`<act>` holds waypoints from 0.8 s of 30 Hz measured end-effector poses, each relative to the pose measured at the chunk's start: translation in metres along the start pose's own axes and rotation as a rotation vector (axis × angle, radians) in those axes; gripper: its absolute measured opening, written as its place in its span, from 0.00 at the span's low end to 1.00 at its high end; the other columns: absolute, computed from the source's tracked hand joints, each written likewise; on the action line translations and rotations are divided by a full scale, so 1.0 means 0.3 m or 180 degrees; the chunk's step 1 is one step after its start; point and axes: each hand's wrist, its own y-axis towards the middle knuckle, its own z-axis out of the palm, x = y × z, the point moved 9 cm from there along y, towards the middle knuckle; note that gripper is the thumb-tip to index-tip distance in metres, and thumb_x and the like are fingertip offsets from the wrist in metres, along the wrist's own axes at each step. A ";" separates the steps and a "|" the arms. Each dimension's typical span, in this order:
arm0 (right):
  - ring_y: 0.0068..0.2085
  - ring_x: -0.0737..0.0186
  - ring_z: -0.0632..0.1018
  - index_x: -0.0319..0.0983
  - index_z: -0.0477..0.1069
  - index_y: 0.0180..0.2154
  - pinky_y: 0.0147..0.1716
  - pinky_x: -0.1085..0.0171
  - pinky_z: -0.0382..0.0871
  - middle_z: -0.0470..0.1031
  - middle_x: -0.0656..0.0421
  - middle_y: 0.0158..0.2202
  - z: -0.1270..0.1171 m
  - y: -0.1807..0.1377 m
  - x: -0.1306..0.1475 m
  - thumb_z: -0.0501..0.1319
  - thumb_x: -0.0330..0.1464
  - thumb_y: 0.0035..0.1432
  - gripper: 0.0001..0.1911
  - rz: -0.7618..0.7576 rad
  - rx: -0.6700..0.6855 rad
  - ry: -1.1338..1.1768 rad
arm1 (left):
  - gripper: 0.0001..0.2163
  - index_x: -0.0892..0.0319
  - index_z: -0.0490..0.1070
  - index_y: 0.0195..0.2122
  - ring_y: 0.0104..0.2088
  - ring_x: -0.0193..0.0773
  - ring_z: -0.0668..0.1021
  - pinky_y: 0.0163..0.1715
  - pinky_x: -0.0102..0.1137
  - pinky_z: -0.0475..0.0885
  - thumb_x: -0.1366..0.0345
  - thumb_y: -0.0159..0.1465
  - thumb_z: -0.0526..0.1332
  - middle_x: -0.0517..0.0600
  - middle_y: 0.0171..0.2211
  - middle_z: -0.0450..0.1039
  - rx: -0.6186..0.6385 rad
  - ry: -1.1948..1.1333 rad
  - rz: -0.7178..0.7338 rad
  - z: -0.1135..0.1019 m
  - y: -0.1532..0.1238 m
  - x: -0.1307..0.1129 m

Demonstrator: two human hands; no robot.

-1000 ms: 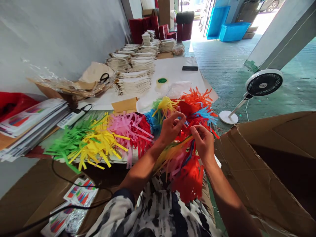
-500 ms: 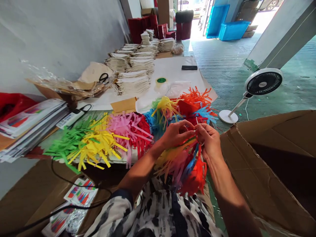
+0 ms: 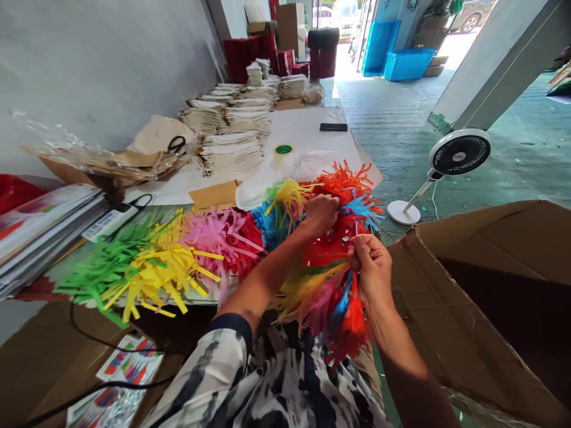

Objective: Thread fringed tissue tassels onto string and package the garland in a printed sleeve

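A multicoloured bunch of fringed, paper-like tassels (image 3: 319, 312), with yellow, pink, blue and red strips, hangs above the person's lap at the near edge of the white-covered bench (image 3: 303, 128). Its gathered tip points up toward the right hand (image 3: 375, 267) and its loose ends point down and leftward toward the person's body; the long axis slants, the yellow strips spreading farthest left and the red ones dropping most steeply. The thumb and forefinger of that hand pinch the tip, so the strips fall below and to the left of these fingers. The left hand (image 3: 322, 213), apart from the bunch, reaches farther over the bench with curled fingers, between a loose yellow tassel (image 3: 292, 193) and a light-blue fringed tassel (image 3: 363, 209); whether they grip anything cannot be told. To the left, pink fringed strips (image 3: 209, 235), yellow fringed strips (image 3: 156, 270) and green fringed strips (image 3: 107, 261) lie side by side. Beyond is a clear tape roll with a green core (image 3: 283, 150); to the right stands a large brown cardboard box (image 3: 439, 291).
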 end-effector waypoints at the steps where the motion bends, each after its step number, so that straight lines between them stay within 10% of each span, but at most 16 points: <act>1: 0.19 0.71 0.58 0.42 0.71 0.35 0.19 0.65 0.47 0.70 0.65 0.24 -0.008 0.002 -0.001 0.70 0.55 0.58 0.24 0.0001 -0.0012 0.0013 | 0.07 0.60 0.84 0.41 0.47 0.52 0.81 0.45 0.38 0.72 0.69 0.65 0.67 0.62 0.43 0.82 0.0038 -0.0017 -0.0021 0.019 0.015 -0.003; 9: 0.20 0.71 0.59 0.41 0.72 0.35 0.19 0.67 0.48 0.70 0.65 0.24 -0.031 0.014 -0.012 0.72 0.50 0.58 0.21 0.0083 -0.0015 0.0204 | 0.10 0.57 0.83 0.44 0.42 0.44 0.83 0.40 0.34 0.74 0.68 0.62 0.67 0.53 0.41 0.85 -0.0047 -0.0538 -0.0037 -0.012 0.024 0.082; 17: 0.19 0.72 0.58 0.41 0.71 0.32 0.18 0.67 0.47 0.69 0.65 0.23 -0.013 0.019 0.021 0.72 0.50 0.58 0.21 -0.0036 0.0017 0.0258 | 0.11 0.63 0.84 0.41 0.30 0.33 0.81 0.33 0.28 0.74 0.63 0.60 0.71 0.52 0.32 0.84 -0.0357 -0.3302 -0.0030 -0.142 0.085 0.199; 24: 0.19 0.72 0.59 0.41 0.73 0.34 0.18 0.67 0.47 0.70 0.66 0.23 0.003 0.012 0.025 0.72 0.51 0.58 0.21 -0.0072 0.0082 0.0228 | 0.25 0.59 0.79 0.54 0.32 0.35 0.82 0.34 0.28 0.72 0.74 0.54 0.74 0.47 0.31 0.82 -0.0678 -0.2040 0.0093 -0.289 0.047 0.180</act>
